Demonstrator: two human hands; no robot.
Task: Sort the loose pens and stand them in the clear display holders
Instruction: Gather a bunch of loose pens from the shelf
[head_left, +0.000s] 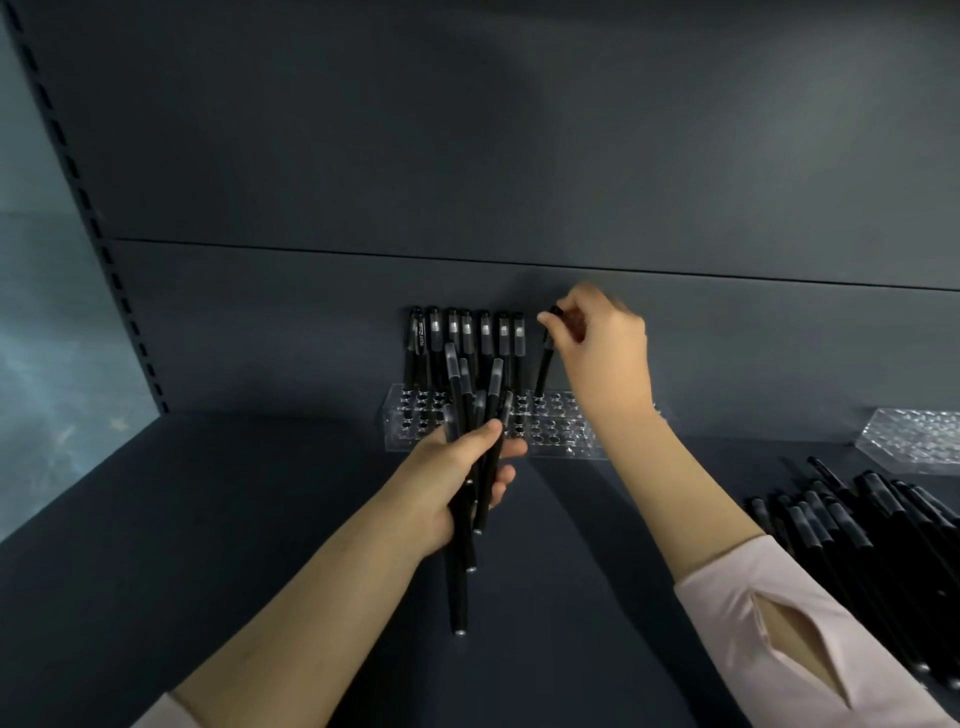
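Step in hand: filling the rear row. The left hand (457, 478) grips a bundle of black capped pens (458, 587), held upright in front of the clear display holder (561, 436), which sits on the shelf (234, 519) against the back panel. A row of standing pens (467, 343) occupies its rear holes (left portion). The right hand (602, 343) pinches the cap end of one pen (544, 369), tilted, with its lower end at the next rear hole. The next move calls for straightening and seating it. Loose pens (872, 530) and a second holder (914, 441) lie far right.
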